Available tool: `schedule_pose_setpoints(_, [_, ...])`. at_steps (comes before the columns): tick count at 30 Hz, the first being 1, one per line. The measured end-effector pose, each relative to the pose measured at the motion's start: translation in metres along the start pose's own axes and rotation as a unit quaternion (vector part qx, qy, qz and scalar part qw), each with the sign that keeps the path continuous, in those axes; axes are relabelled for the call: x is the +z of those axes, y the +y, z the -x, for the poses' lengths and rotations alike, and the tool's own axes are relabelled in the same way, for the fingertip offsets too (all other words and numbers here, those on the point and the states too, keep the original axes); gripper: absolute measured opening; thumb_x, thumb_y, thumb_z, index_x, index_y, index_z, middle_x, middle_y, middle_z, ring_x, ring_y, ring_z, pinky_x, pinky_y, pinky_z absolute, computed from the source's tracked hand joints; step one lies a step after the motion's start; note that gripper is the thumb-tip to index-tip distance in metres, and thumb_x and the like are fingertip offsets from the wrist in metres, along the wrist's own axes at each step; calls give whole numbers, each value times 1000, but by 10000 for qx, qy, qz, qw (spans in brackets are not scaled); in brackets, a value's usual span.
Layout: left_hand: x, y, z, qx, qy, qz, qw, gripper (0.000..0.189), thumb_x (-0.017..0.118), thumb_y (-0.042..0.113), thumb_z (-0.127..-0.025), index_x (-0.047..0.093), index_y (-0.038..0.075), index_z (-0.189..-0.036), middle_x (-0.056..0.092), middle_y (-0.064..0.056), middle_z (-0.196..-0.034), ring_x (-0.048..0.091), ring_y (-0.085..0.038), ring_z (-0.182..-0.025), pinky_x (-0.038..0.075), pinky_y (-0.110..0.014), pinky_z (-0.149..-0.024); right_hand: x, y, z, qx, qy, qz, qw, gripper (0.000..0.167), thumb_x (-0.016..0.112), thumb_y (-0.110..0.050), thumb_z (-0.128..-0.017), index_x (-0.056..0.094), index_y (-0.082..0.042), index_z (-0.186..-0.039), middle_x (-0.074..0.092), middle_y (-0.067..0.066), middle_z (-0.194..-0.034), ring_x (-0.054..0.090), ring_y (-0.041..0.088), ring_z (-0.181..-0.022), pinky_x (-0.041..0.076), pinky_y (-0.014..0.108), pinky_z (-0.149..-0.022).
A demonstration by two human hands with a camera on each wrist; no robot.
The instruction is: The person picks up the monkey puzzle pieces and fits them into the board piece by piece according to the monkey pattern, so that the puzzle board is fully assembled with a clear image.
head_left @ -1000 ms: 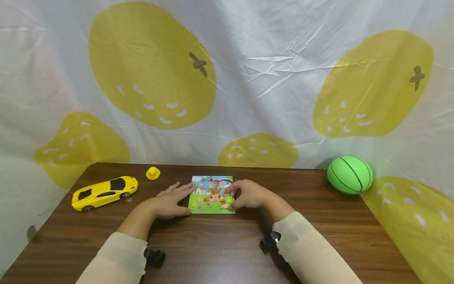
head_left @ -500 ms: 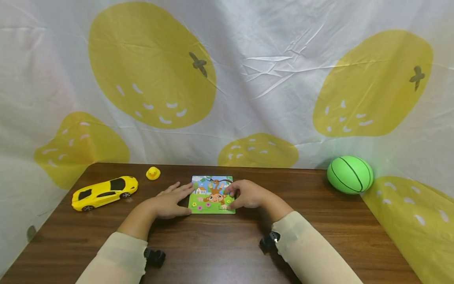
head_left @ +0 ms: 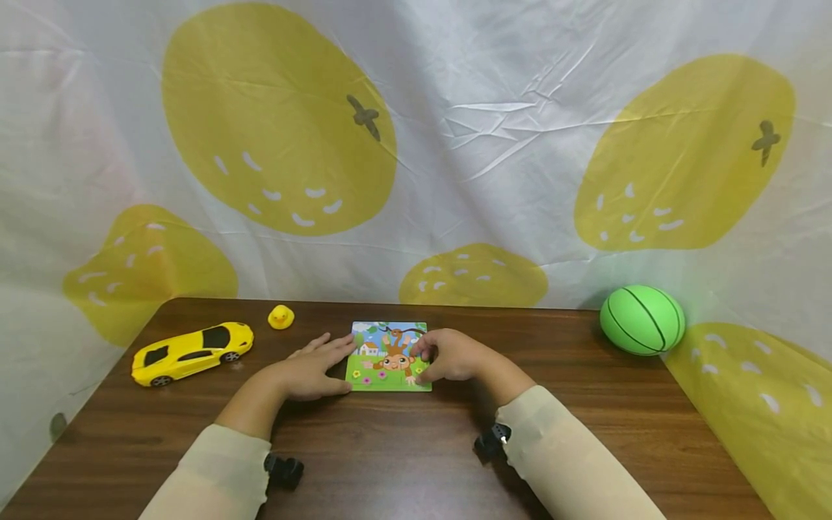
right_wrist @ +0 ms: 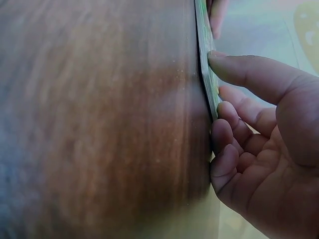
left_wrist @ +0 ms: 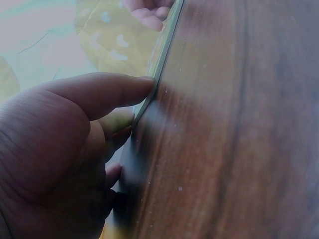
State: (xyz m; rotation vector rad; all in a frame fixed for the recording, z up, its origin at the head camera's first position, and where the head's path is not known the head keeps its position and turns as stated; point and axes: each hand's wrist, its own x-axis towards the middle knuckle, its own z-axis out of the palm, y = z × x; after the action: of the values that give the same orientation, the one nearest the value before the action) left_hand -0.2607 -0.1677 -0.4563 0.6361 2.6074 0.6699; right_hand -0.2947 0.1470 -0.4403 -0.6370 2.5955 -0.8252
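A thin square jigsaw puzzle (head_left: 383, 365) with a monkey, a house and flowers lies flat on the table. My left hand (head_left: 312, 372) rests at its left side, fingers extended, with the thumb at the near-left corner; the left wrist view shows that thumb against the board's edge. At the lower right, my right hand (head_left: 455, 355) has thumb and curled fingers on a puzzle piece (head_left: 410, 378) bearing the monkey's hand. The right wrist view places the thumb (right_wrist: 239, 67) on the board's rim. The fingers partly hide that piece.
On the left of the brown wooden table (head_left: 390, 455) stand a yellow toy car (head_left: 193, 354) and a small yellow rubber duck (head_left: 281, 318). A green ball (head_left: 641, 320) sits at the right rear corner. Behind hangs a white cloth (head_left: 494, 166) with yellow fruit prints.
The lower-right piece has shifted slightly; the dark gap along its edge is now barely visible. My right hand has moved only a little with it. The left hand has stayed still.
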Motion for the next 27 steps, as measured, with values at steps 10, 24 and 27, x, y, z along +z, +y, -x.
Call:
schedule_pose_setpoints(10, [1,-2,-2,10,18,-68,10000,90,67,56,-97,30,22,-171,18,-2,-182,5,-47,-168,10,-81,-126,-1,1,1,119,23,142,9998,39,95,-23,-80,79,-16,-114,68,-2,-100,59,11,-94,51,28,-84])
schedule_pose_setpoints(24, [0,-3,0,-82,130,-147,9998,87,68,50,-98,31,20,-171,20,-3,-182,7,-45,-168,12,-81,-126,-8,1,7,-272,-86,47,9996,49,91,-21,-85,76,-10,-130,71,4,-105,60,11,-90,51,27,-81])
schedule_pose_setpoints(27, [0,-2,1,-66,159,-202,9996,86,67,49,-99,30,20,-171,20,-4,-182,8,-46,-168,13,-81,-126,-13,3,10,-411,-90,-33,9991,49,87,-22,-88,74,-8,-134,73,4,-107,64,10,-93,54,28,-84])
